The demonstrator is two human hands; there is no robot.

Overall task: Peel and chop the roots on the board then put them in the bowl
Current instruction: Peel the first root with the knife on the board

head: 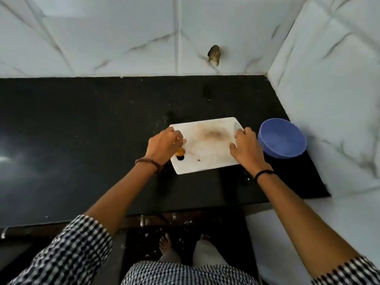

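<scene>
Orange root (180, 152) sits at the white board's (207, 161) left edge on the black table (82, 120), the left hand (164, 146) with its grip curled round it; the right hand (245, 148) shows no readable grip. Small and firm, it likely rolls: pinch its sides.

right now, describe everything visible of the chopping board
The chopping board is white, plastic-looking, rectangular with rounded corners, brown-stained in the middle, with a hole at its near left corner. It lies flat, slightly askew, on the black counter. The left hand and right hand are at its short ends; an orange piece sits under the left.
</scene>
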